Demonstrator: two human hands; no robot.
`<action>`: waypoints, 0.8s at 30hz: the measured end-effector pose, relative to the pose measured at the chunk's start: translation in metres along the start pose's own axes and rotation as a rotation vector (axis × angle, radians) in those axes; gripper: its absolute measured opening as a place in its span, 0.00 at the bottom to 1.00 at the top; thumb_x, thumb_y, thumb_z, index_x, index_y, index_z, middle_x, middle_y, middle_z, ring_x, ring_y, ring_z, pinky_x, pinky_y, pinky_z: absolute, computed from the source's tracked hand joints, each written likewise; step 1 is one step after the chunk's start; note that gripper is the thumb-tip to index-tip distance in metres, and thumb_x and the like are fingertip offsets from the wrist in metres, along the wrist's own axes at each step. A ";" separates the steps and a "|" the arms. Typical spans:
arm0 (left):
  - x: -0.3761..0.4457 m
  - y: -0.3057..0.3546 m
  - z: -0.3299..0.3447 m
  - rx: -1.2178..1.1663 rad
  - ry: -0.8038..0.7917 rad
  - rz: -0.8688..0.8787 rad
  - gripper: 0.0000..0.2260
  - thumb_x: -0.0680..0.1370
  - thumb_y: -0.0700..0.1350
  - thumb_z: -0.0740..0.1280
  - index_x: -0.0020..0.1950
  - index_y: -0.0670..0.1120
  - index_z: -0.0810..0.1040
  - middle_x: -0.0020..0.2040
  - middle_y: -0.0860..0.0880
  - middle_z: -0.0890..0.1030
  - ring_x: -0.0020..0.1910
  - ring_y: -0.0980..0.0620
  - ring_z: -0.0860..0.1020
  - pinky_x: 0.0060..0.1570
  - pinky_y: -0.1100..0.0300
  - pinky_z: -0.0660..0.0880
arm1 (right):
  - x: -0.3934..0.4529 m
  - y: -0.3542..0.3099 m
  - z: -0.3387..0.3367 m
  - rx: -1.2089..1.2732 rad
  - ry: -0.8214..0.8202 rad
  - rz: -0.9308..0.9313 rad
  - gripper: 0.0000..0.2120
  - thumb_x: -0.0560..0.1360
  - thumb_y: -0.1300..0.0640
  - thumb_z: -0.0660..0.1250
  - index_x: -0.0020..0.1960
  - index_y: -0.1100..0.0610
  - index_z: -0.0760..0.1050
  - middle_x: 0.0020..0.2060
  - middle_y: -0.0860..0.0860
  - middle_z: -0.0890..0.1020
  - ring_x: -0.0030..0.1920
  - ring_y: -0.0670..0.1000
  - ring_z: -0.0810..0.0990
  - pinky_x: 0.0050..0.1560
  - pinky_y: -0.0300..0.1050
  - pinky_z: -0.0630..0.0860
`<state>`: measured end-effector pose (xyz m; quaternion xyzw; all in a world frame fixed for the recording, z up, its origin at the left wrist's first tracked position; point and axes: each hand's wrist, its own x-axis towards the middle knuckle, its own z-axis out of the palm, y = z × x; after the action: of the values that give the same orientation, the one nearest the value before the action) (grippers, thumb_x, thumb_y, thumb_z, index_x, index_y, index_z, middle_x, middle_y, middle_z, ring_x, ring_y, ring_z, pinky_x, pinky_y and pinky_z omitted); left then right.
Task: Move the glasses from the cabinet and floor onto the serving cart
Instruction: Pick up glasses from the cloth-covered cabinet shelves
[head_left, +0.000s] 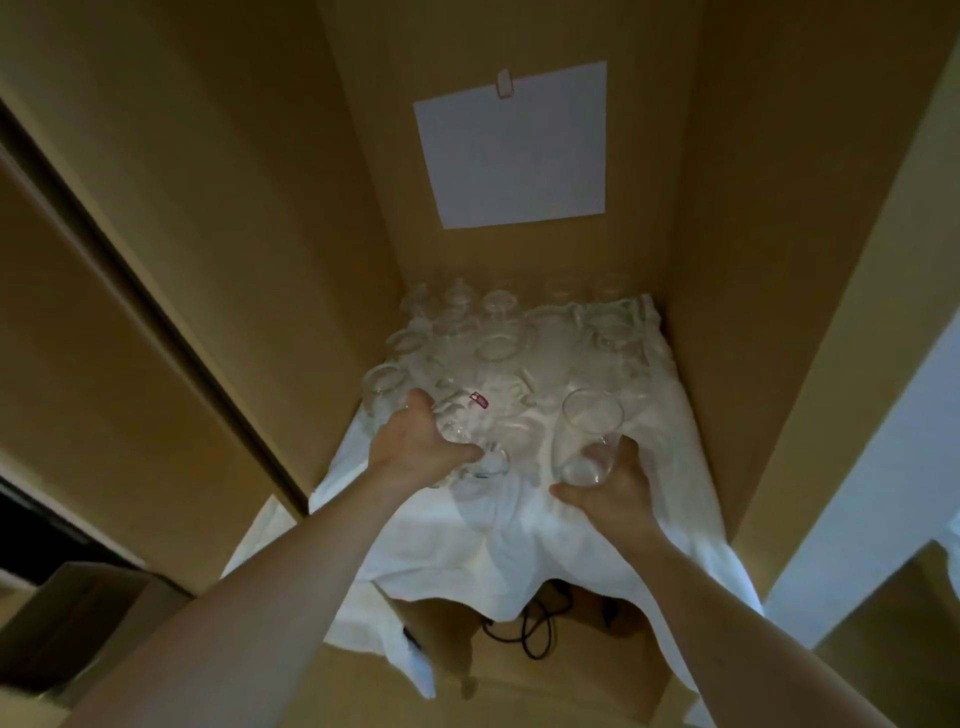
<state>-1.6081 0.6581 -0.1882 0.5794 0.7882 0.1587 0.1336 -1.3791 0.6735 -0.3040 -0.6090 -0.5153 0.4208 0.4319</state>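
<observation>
Hands reach from the bottom of the view into a tan wooden cabinet (727, 260), both bare forearms stretched forward and converging on a shelf covered by a white cloth (498, 545). The right hand (608, 488) is wrapped around the lower part of a tall clear glass (584, 436), thumb on the near left side and fingers curled around the far side; the glass stands nearly upright with its rim tipped slightly away. The left hand (415, 441) lies palm down, fingers closed over a shorter clear glass (483, 457) at the front of the group, with the thumb out towards another glass (384, 395) at the left edge.

Behind the hands, many more clear glasses (498, 343) crowd the cloth as far as the back wall; their outlines blur together, so their number cannot be told. A small red label (479, 400) shows among them. A white sheet of paper (514, 145) hangs clipped on the back wall. The cloth droops over the shelf's front edge, and black cables (535, 623) lie below it.
</observation>
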 end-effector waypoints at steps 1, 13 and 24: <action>0.004 0.003 -0.004 0.093 0.006 0.027 0.40 0.63 0.65 0.77 0.68 0.48 0.68 0.56 0.49 0.79 0.58 0.45 0.79 0.46 0.56 0.74 | 0.000 0.000 0.000 -0.002 0.001 0.002 0.41 0.58 0.57 0.86 0.60 0.50 0.63 0.54 0.46 0.77 0.54 0.50 0.78 0.48 0.41 0.75; 0.065 0.027 -0.005 0.341 -0.070 0.143 0.39 0.62 0.71 0.71 0.64 0.47 0.72 0.56 0.46 0.81 0.55 0.43 0.80 0.50 0.51 0.79 | 0.009 -0.038 -0.018 -0.238 -0.123 -0.012 0.47 0.57 0.51 0.87 0.70 0.43 0.67 0.60 0.49 0.72 0.56 0.48 0.75 0.48 0.39 0.78; 0.107 0.014 -0.021 0.147 -0.491 0.345 0.42 0.66 0.44 0.83 0.76 0.53 0.67 0.73 0.47 0.72 0.63 0.45 0.77 0.54 0.54 0.81 | 0.047 -0.117 -0.001 -0.795 -0.187 -0.299 0.50 0.59 0.53 0.85 0.75 0.47 0.64 0.65 0.52 0.66 0.63 0.54 0.72 0.60 0.45 0.75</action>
<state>-1.6352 0.7628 -0.1665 0.7337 0.6317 -0.0230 0.2492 -1.4033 0.7308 -0.1949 -0.6058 -0.7567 0.1761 0.1715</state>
